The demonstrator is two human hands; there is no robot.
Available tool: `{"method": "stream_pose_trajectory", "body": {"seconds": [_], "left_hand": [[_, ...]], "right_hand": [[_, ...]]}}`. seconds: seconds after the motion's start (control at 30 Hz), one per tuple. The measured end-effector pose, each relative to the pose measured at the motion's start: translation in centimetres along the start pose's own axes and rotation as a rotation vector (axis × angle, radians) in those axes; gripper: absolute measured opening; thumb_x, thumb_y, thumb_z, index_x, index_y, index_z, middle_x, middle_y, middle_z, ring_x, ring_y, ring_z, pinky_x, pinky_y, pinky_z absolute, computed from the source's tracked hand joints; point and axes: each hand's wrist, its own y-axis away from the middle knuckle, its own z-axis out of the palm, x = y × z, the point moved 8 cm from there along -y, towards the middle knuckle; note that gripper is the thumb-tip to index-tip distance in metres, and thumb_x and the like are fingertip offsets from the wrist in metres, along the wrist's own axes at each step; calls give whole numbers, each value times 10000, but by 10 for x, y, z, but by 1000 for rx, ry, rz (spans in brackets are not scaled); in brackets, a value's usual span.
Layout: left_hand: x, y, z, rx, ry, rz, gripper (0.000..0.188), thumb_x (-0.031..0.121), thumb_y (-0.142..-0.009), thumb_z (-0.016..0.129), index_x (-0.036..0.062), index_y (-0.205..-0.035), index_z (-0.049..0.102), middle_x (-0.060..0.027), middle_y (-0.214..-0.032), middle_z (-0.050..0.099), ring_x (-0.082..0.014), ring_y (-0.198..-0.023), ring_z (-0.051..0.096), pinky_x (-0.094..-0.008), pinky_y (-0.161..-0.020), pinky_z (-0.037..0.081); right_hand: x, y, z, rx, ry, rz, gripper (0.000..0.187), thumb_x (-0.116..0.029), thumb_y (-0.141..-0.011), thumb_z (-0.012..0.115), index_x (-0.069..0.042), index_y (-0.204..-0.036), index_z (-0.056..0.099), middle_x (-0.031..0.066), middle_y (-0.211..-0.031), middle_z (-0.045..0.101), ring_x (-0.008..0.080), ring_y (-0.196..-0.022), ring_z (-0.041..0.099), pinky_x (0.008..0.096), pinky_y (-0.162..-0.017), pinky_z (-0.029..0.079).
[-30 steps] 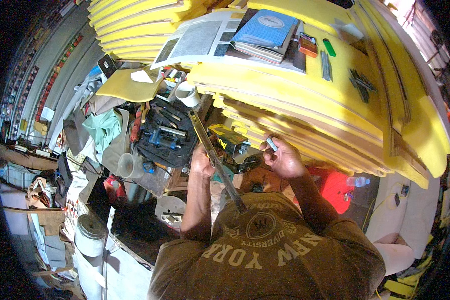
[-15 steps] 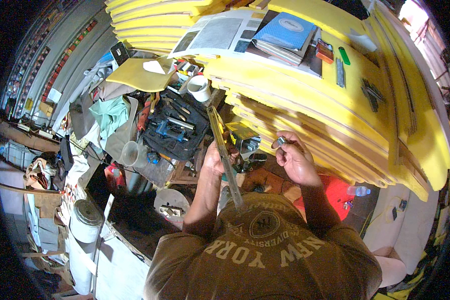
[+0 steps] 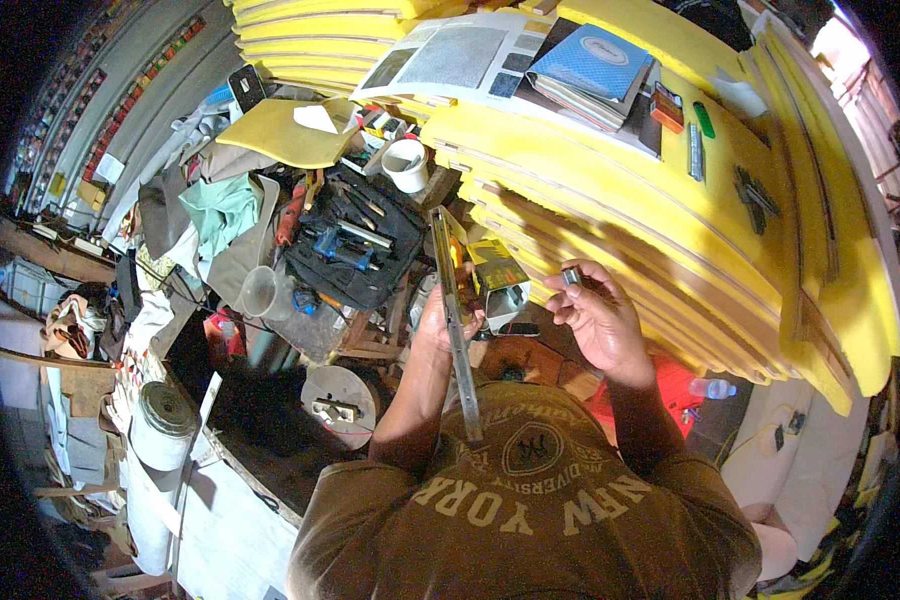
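Note:
My left hand (image 3: 436,322) is closed around a long, narrow metal bar (image 3: 454,318) that runs from near the white cup down to my shirt front. Right beside its fingers is a yellow and black box (image 3: 498,268), its pale end facing me; I cannot tell whether the hand touches it. My right hand (image 3: 608,325), raised in front of the yellow stack, pinches a small shiny metal piece (image 3: 571,276) between thumb and forefinger. The other fingers are loosely curled.
Yellow foam-covered boards (image 3: 610,215) are stacked ahead, bearing a blue notebook (image 3: 592,62), an orange box (image 3: 667,107) and dark strips (image 3: 755,195). A black tool bag (image 3: 355,240), a white cup (image 3: 406,165) and a clear cup (image 3: 260,291) stand at left. A bottle (image 3: 713,388) lies right.
The whole view has shifted slightly to the right. The metal bar stands a little more upright in my left hand. My right hand still pinches the small metal piece, turned slightly.

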Motion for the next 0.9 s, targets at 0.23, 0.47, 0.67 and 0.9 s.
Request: {"method": "stream_pose_trajectory", "body": {"seconds": [0.23, 0.47, 0.67, 0.9], "left_hand": [[-5, -8, -2, 11, -25, -25, 163, 181, -857, 554, 67, -971, 582, -61, -789, 624, -173, -601, 612, -318, -492, 532], [-2, -24, -19, 54, -82, 76, 176, 184, -888, 510, 53, -990, 570, -66, -796, 618, -193, -613, 620, -327, -502, 537], [-5, -39, -20, -44, -214, 83, 227, 244, -878, 489, 75, -1009, 566, -58, -859, 618, -184, -742, 599, -338, -570, 501], [-24, -42, -11, 7, -225, 203, 136, 165, -877, 520, 73, -967, 566, -28, -782, 591, -125, -618, 571, -250, -510, 481]], "right_hand": [[24, -5, -11, -16, -148, 246, 200, -236, -863, 528, -92, -1000, 542, 149, -946, 636, 204, -703, 600, 314, -614, 469], [-2, -8, -2, -37, -92, 81, 203, -72, -837, 517, -67, -1037, 481, 135, -899, 614, 216, -717, 616, 302, -594, 495], [-23, -13, 2, 33, 297, -45, 215, -18, -826, 555, -56, -1022, 477, 48, -782, 562, 157, -683, 600, 250, -557, 482], [-31, -32, 49, -59, 840, -222, 226, 13, -789, 602, -23, -1001, 532, 20, -775, 565, 57, -638, 538, 188, -486, 384]]}}
